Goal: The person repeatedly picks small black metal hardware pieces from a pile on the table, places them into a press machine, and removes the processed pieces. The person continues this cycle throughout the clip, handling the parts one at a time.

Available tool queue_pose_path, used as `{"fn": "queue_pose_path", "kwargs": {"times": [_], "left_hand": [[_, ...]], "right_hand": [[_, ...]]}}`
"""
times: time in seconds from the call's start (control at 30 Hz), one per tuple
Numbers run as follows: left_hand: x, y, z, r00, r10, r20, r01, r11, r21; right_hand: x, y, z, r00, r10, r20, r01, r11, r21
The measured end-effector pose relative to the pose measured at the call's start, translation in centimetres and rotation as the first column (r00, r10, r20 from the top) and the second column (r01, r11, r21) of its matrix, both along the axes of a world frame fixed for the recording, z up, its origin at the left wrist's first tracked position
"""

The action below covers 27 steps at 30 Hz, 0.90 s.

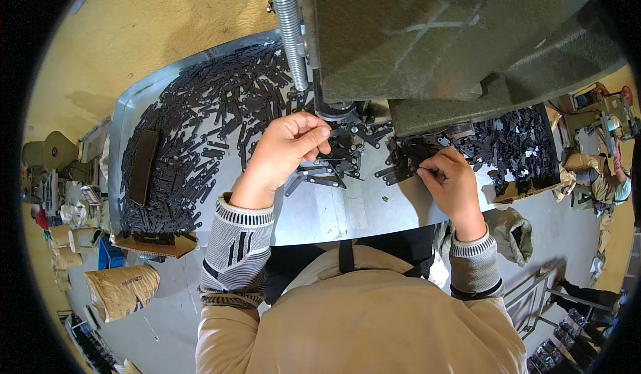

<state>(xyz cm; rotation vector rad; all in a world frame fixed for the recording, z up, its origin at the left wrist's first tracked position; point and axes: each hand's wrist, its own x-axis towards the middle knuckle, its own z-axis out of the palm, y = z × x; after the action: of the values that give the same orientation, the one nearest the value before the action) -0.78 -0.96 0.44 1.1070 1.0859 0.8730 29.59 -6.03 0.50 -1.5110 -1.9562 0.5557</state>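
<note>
The left hand [287,150] pinches thumb and forefinger together just beside the round tool [336,111] under a dark green press [427,40]; whether a part sits in that pinch I cannot tell. The right hand [453,181] is loosely curled, thumb near forefinger, and its grip is also unclear. Between the 2 hands, flat black link strips [327,171] lie loosely on the metal worktable [314,215]. 2 larger piles flank them: a left heap [180,127], with 1 brown slab [143,167] on it, and a right heap [524,143].
</note>
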Motion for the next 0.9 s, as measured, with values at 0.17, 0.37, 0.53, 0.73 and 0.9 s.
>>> {"fn": "queue_pose_path", "kwargs": {"times": [0.17,0.37,0.53,0.73,0.9], "left_hand": [[0.1,-0.2,-0.1,0.979,0.159,0.124,-0.178,0.971,0.161],[-0.4,-0.2,-0.3,0.953,0.276,0.127,-0.303,0.893,0.333],[-0.7,-0.4,-0.1,0.947,0.264,0.186,-0.314,0.884,0.347],[-0.4,-0.2,-0.4,0.959,0.269,0.082,-0.282,0.913,0.296],[-0.5,0.5,-0.8,0.976,0.208,-0.066,-0.181,0.942,0.283]], "right_hand": [[-0.4,0.9,2.8,0.995,0.046,-0.087,-0.061,0.983,-0.175],[-5.3,4.4,2.8,0.940,0.170,-0.297,-0.240,0.945,-0.220],[-8.0,7.2,1.1,0.960,0.261,-0.105,-0.248,0.961,0.123],[-7.0,7.5,0.2,0.951,0.285,-0.122,-0.274,0.957,0.099],[-4.9,5.5,1.0,0.981,0.149,-0.122,-0.136,0.985,0.108]]}}
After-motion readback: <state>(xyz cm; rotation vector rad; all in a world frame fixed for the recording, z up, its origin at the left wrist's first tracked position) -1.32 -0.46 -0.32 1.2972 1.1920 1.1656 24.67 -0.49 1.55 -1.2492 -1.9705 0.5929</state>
